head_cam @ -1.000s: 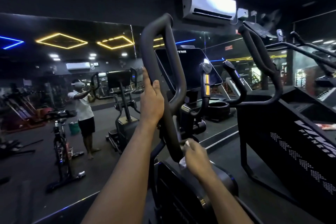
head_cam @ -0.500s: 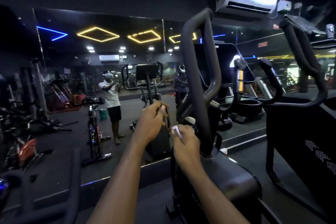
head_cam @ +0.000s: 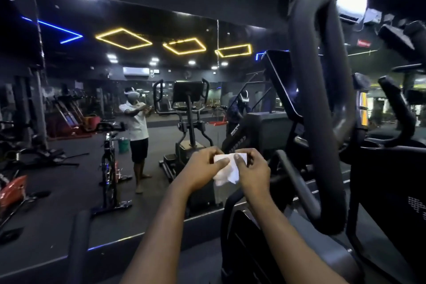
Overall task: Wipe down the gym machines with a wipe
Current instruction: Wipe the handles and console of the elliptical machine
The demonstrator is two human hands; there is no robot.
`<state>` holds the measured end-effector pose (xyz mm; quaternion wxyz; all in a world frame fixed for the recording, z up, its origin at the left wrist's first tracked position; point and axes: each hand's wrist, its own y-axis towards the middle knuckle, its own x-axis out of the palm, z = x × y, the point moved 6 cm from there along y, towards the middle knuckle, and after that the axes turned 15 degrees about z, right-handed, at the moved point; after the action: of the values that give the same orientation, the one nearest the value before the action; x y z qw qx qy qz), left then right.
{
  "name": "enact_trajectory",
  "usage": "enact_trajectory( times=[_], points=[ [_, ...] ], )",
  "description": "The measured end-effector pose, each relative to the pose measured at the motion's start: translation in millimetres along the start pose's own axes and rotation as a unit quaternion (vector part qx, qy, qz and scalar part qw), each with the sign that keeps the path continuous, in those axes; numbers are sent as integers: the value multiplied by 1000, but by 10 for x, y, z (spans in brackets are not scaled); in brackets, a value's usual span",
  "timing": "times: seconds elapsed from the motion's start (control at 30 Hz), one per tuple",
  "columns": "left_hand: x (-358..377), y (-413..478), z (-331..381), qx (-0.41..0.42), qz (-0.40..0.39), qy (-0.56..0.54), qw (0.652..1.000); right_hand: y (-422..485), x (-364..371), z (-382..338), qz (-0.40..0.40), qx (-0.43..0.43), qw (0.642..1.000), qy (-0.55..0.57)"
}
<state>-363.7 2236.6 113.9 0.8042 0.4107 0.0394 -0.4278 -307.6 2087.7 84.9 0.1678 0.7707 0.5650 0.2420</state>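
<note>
A white wipe (head_cam: 227, 169) hangs crumpled between my two hands in front of me. My left hand (head_cam: 202, 169) pinches its left edge with thumb and fingers. My right hand (head_cam: 252, 170) pinches its right edge. Both hands are held in the air, off the machine. The black elliptical machine (head_cam: 322, 108) stands just to the right, its tall looped handle rising past my right hand and its dark console screen (head_cam: 280, 80) behind it.
A wall mirror (head_cam: 138, 99) ahead reflects a person, an exercise bike and other machines. A black stair machine (head_cam: 391, 168) stands at the far right. A dark padded bar (head_cam: 79, 244) rises at lower left.
My left hand let go of the elliptical handle and came down to the wipe. My right hand lifted the wipe off the handle; both hands now hold it. The view swung left.
</note>
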Motion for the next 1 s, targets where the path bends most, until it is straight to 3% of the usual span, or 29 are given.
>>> enact_trajectory(
  times=[0.23, 0.37, 0.53, 0.83, 0.93, 1.0],
  points=[
    [330, 1052, -605, 55, -14, 42, 998, 672, 609, 513, 78, -1, 997, -13],
    [683, 1513, -755, 67, -7, -20, 997, 1035, 748, 753, 140, -18, 990, -12],
    [1159, 1939, -661, 147, 13, -113, 983, 1452, 688, 835, 245, -82, 966, -6],
    [1938, 2373, -87, 249, -63, -290, 922, 1895, 157, 746, 429, -190, 880, -70],
    [2123, 2424, 131, 309, -65, -350, 882, 1921, -23, 570, 473, -237, 840, -117],
    [2192, 2470, 307, 331, -63, -400, 853, 1822, -144, 381, 531, -280, 779, -180]
  ],
)
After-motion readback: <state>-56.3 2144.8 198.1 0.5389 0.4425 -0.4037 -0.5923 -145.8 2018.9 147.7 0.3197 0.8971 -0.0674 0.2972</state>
